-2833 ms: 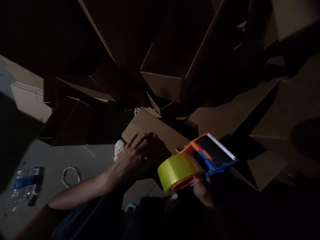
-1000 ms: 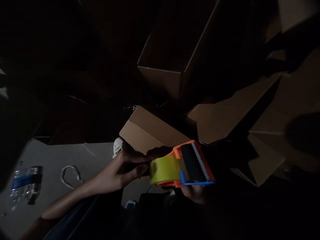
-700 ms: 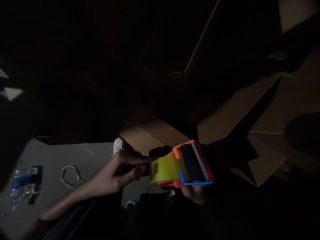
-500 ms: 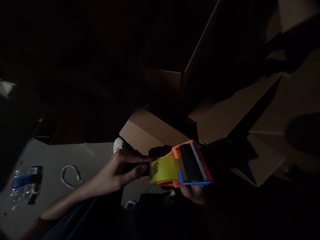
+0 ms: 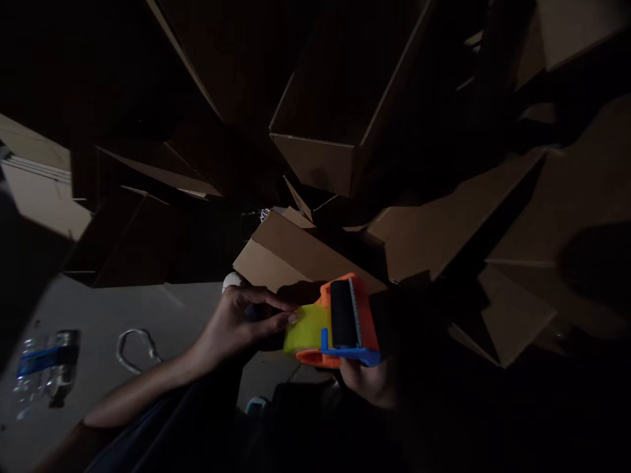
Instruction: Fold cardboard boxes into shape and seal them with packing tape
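One tape dispenser (image 5: 344, 316) is being grasped by the R hand (image 5: 369, 381), near the cardboard box (image 5: 308, 248); its yellow roll (image 5: 306, 326) is being touched by the L hand (image 5: 231, 328), pinch can't be told. If tape is being held too weakly, re-sticking is prob. being risked.

Dim light over a grey floor (image 5: 185, 312)

The right hand (image 5: 372, 381) grips the dispenser (image 5: 345, 315). Left of that grip, the left hand (image 5: 234, 325) is at the tape (image 5: 303, 327); farther left, on the floor (image 5: 192, 312), lie a loop (image 5: 138, 348), then bottles (image 5: 46, 368). Just beyond the grip sits a box (image 5: 300, 246), a carton (image 5: 315, 161) behind it, a shoe (image 5: 231, 282) left of it. Right of the grip lies cardboard (image 5: 434, 226).
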A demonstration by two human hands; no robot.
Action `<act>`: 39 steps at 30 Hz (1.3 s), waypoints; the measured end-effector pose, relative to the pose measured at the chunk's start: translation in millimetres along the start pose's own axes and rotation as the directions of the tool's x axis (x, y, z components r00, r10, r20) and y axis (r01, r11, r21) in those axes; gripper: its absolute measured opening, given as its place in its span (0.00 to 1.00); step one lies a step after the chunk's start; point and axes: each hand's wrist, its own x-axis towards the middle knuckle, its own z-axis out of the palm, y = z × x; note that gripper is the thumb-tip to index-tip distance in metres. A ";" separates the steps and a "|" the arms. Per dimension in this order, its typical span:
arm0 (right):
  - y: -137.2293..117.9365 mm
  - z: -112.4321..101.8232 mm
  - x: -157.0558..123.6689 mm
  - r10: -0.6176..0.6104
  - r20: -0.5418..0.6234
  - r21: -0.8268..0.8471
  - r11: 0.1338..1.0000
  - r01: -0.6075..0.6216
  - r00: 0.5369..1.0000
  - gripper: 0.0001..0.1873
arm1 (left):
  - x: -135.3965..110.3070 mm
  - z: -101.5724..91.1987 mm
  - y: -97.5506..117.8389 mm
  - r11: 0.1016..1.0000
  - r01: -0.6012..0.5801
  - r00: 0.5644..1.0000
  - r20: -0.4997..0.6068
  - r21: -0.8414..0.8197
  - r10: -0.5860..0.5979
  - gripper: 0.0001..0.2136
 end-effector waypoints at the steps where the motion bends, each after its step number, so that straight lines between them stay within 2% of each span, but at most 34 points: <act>1: -3.5 -2.9 6.2 -0.049 -0.018 -0.012 0.999 0.048 0.999 0.19 | 0.7 0.5 -1.0 1.000 -0.006 1.000 -0.014 0.005 0.006 0.08; 5: -16.9 -10.4 27.9 -0.128 -0.020 -0.027 0.992 0.127 0.992 0.12 | 1.7 -0.1 -3.8 0.999 -0.023 0.999 -0.044 0.028 0.025 0.09; 10: -28.2 -13.8 43.1 -0.108 -0.048 -0.051 0.993 0.105 0.993 0.16 | -0.2 -3.0 -5.2 0.997 -0.029 0.998 -0.056 0.067 0.032 0.09; 19: -17.7 -12.8 27.4 -0.080 0.021 -0.030 0.996 0.081 0.997 0.17 | 1.5 -4.0 -1.6 0.992 -0.018 1.000 -0.005 0.124 0.019 0.12; 24: -21.4 -13.5 31.6 -0.093 -0.010 -0.028 0.995 0.092 0.996 0.16 | -0.6 -7.6 -5.1 0.986 -0.027 0.990 0.142 0.166 0.003 0.17; 29: -18.9 -10.5 28.0 -0.103 -0.026 -0.063 0.993 0.101 0.994 0.15 | -6.5 -11.3 -7.4 0.957 -0.110 0.982 0.178 0.268 0.063 0.17; 36: -19.9 1.1 18.9 -0.020 -0.128 -0.009 1.000 0.019 0.992 0.18 | -11.9 -13.5 0.1 0.906 -0.209 0.977 0.116 0.368 0.178 0.15; 39: -18.8 1.4 18.5 0.022 -0.068 -0.003 1.000 -0.022 0.997 0.19 | -12.7 -14.9 2.1 0.884 -0.258 0.966 0.081 0.390 0.247 0.14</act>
